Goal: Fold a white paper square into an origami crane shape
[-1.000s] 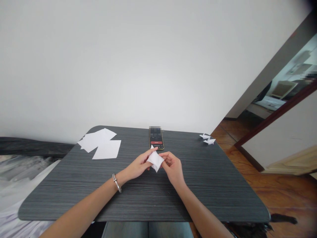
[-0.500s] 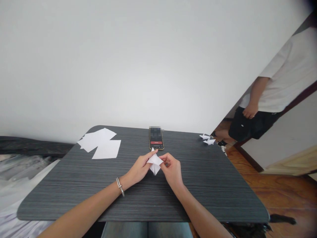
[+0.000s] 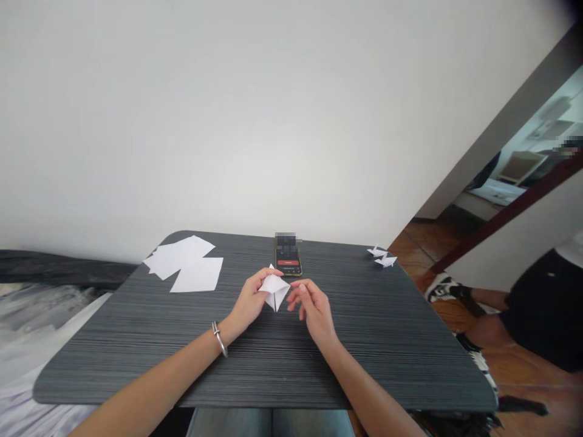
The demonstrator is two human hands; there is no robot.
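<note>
My left hand (image 3: 249, 301), with a metal bangle (image 3: 220, 339) on its wrist, is shut on a small folded white paper piece (image 3: 274, 291). The paper has pointed corners and a crease down its lower tip. My right hand (image 3: 314, 308) is just right of the paper and does not touch it, its fingers loose and holding nothing. Both hands are above the middle of a dark grey wood-grain table (image 3: 364, 358).
Several white paper sheets (image 3: 191, 265) overlap at the table's far left. A smartphone (image 3: 288, 262) lies at the far edge, and two small folded paper figures (image 3: 382, 257) sit at the far right. A person (image 3: 546, 309) stands on the wooden floor to the right.
My right hand has let go of the paper and moved slightly right. The paper has shifted left in my left hand. The person on the right has moved lower in view, past the doorway.
</note>
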